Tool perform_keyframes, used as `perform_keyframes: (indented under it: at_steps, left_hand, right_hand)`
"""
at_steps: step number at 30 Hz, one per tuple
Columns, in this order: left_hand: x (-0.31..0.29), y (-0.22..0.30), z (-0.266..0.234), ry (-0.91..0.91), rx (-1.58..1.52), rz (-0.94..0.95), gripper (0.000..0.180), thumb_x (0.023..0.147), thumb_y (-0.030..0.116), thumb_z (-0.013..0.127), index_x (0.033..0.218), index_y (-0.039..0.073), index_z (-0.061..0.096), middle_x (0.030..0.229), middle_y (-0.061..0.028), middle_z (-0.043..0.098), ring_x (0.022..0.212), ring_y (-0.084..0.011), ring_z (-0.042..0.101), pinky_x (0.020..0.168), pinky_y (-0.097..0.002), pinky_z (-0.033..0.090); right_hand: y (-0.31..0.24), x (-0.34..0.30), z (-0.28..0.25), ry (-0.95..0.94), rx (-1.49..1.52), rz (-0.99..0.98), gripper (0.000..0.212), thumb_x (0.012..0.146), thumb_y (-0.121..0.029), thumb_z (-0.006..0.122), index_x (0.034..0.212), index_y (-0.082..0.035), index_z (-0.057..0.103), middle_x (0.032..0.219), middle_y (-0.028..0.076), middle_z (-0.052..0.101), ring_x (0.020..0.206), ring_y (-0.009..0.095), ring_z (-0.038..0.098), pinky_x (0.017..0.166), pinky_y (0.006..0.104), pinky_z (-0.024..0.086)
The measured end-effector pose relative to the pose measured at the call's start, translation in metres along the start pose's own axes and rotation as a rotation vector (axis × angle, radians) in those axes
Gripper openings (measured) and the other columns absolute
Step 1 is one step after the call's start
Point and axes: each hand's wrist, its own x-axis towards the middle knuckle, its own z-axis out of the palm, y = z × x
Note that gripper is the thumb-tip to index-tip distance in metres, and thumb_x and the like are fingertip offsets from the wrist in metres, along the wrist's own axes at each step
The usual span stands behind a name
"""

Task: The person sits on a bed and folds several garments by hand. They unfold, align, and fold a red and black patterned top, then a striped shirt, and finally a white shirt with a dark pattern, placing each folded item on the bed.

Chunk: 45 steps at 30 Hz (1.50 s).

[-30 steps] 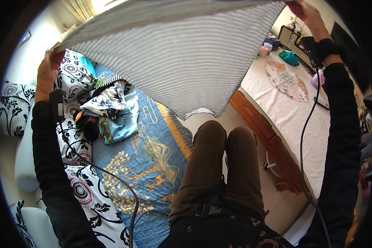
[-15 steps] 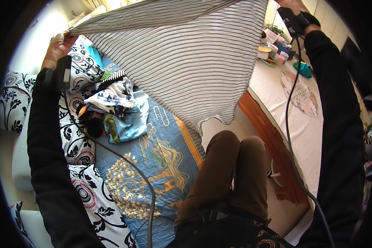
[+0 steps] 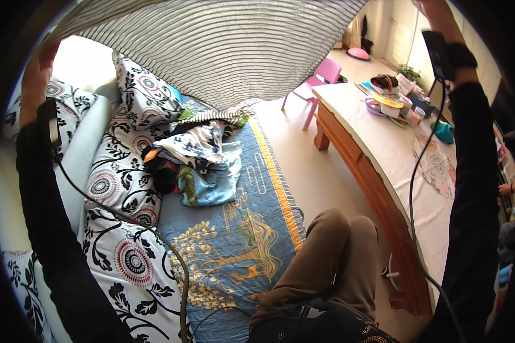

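Note:
A thin striped cloth point(image 3: 212, 46), pale with dark lines, is stretched in the air between my raised hands. My left hand point(image 3: 38, 74), in shadow at the upper left, is closed on one end of it. At the upper right, my right hand point(image 3: 439, 16) is raised, its fingers cut off by the top edge; the cloth's other side runs up toward it. The cloth's lower edge sags over a heap of clothes on the seat: a white and navy patterned garment point(image 3: 197, 142) on a shiny light-blue one point(image 3: 220, 183), with dark pieces beside them.
A blue quilted cover point(image 3: 212, 263) lies under the clothes, with patterned black-and-white cushions point(image 3: 134, 266) along the left. On the right stands a wooden table point(image 3: 377, 188) with a white cloth, tubs and a plant point(image 3: 408, 71). Beyond is a pink chair point(image 3: 320, 77). Cables hang from both wrists.
Both hands have moved outward and the striped cloth has risen, its lower edge now farther from me. The view has shifted, bringing the pink chair and more of the table into sight.

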Motion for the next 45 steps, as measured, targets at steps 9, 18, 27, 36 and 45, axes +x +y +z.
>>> perform_keyframes:
  at_steps: [9, 18, 27, 36, 45]
  left_hand:
    - [-0.282, 0.150, -0.048, 0.389, 0.056, 0.112, 0.040, 0.106, 0.006, 0.048, 0.142, -0.010, 0.050, 0.144, -0.0207, 0.057, 0.133, -0.0279, 0.055, 0.119, -0.0401, 0.042]
    - [-0.585, 0.228, -0.030, 0.568, 0.399, -0.068, 0.057, 0.107, 0.028, 0.038, 0.150, -0.009, 0.040, 0.145, -0.0254, 0.052, 0.134, -0.0351, 0.051, 0.118, -0.0461, 0.036]
    - [-0.679, 0.190, -0.061, 0.615, 0.643, -0.564, 0.026, 0.097, 0.013, 0.054, 0.114, -0.002, 0.067, 0.091, -0.0066, 0.070, 0.076, -0.0133, 0.066, 0.069, -0.0244, 0.054]
    - [-0.677, 0.142, -0.075, 0.598, 0.610, -0.670, 0.023, 0.092, 0.012, 0.056, 0.108, 0.000, 0.067, 0.081, -0.0014, 0.067, 0.062, -0.0052, 0.058, 0.046, -0.0175, 0.038]
    - [-0.676, 0.147, -0.085, 0.514, 0.416, -0.709, 0.027, 0.096, 0.009, 0.056, 0.119, -0.001, 0.064, 0.099, -0.0068, 0.070, 0.083, -0.0140, 0.068, 0.072, -0.0259, 0.056]
  right_hand:
    - [-0.026, -0.174, -0.008, -0.115, 0.236, 0.312, 0.018, 0.103, -0.015, 0.060, 0.109, 0.001, 0.065, 0.099, 0.011, 0.071, 0.085, 0.018, 0.068, 0.085, 0.0301, 0.059]
    - [-0.079, -0.418, -0.041, 0.147, 0.350, 0.731, 0.033, 0.103, -0.015, 0.053, 0.129, 0.003, 0.061, 0.126, 0.015, 0.068, 0.116, 0.022, 0.064, 0.108, 0.0373, 0.049]
    - [-0.089, -0.556, -0.037, 0.158, 0.209, 0.946, 0.028, 0.102, -0.007, 0.056, 0.128, 0.002, 0.060, 0.120, 0.014, 0.067, 0.104, 0.017, 0.065, 0.091, 0.0293, 0.054]
    - [-0.066, -0.550, 0.009, -0.299, -0.431, 1.045, 0.013, 0.100, -0.008, 0.062, 0.106, 0.001, 0.069, 0.104, 0.008, 0.070, 0.087, 0.013, 0.067, 0.077, 0.0265, 0.055]
    - [-0.035, -0.597, 0.036, -0.709, -0.760, 0.949, 0.008, 0.092, -0.005, 0.070, 0.097, 0.000, 0.066, 0.088, 0.004, 0.064, 0.072, 0.009, 0.060, 0.067, 0.0251, 0.051]
